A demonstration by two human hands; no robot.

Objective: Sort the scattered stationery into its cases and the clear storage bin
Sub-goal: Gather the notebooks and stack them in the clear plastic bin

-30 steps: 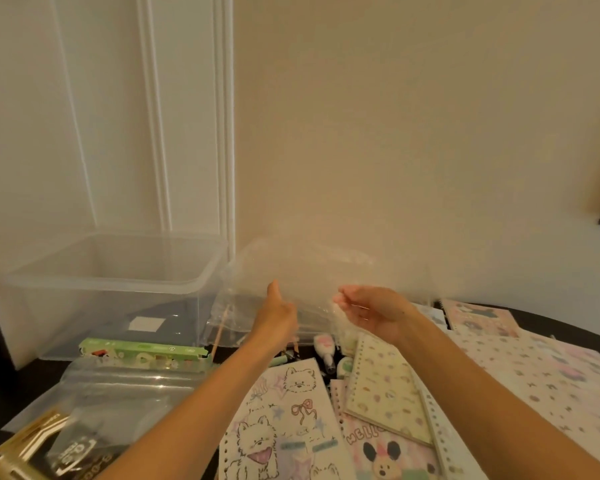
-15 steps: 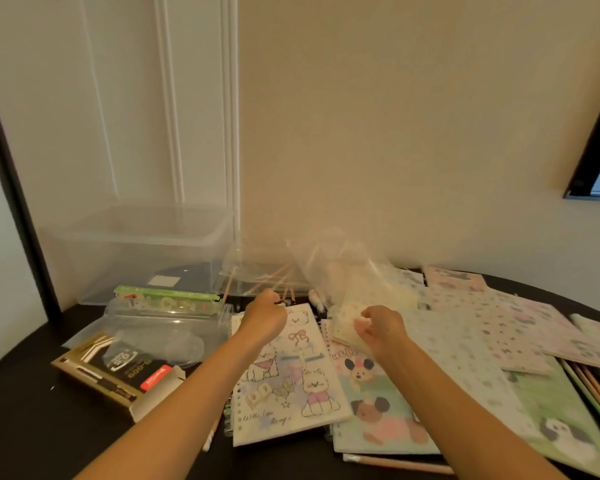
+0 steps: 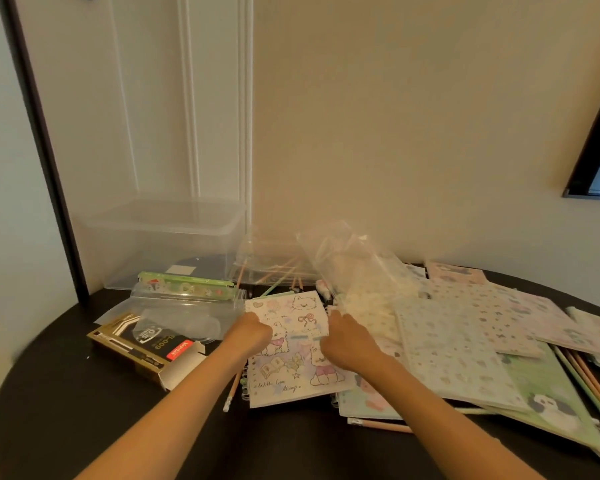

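Resting on a dark round bench (image 3: 66,393) against a cream panelled wall (image 3: 395,116): clear storage bin (image 3: 160,237) at the back left, a clear case (image 3: 184,310) and a black-gold box (image 3: 146,344) in front of it. Notebooks and sticker sheets (image 3: 458,341) cover the right side, pencils (image 3: 586,382) at their edge. Both hands sit over the puppy notebook (image 3: 291,351): left hand (image 3: 253,332) fisted, can't tell if it holds anything; right hand (image 3: 347,337) curled, pinching a clear plastic bag (image 3: 347,268).
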